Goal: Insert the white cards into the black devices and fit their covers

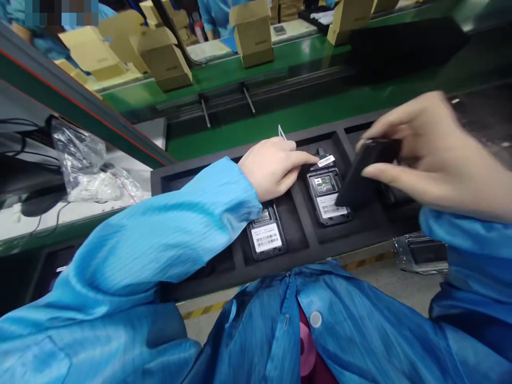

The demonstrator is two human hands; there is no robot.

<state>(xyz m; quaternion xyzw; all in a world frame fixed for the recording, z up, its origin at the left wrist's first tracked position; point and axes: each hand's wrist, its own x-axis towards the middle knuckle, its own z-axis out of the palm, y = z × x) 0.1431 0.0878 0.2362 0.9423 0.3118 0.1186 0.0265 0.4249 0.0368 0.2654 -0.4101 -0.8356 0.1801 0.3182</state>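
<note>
Head view. A black foam tray (304, 242), matte and soft-edged, is seen lying across the near edge of the bench, divided into rectangular pockets by raised ribs. Two small black devices are seated in separate pockets, backs up. The left device (266, 233) shows a white barcode label on a rounded rectangular shell. The right device (327, 196) shows an open recess with metallic contacts above a similar white label; a small white tag (326, 160) lies at its top end.

The left hand (272, 166) is rested on the tray between the two devices, fingers loosely curled, the index finger extended to the top edge of the right device beside the white tag. Nothing is seen gripped in it; a thin pale sliver is visible just behind the knuckles, its nature not determinable.

The right hand (432, 152), motion-blurred, is closed in a pinch on a flat black cover (366, 173), smooth and slightly glossy, thumb below and fingers above. The cover is held tilted, its lower end over the right device's lower corner; contact cannot be determined.

Both sleeves are of blue striped fabric. Beyond the tray, a glossy green conveyor (280, 69) carries brown cardboard boxes (252, 32). At left, a crinkled clear plastic bag (86, 165) is noted.
</note>
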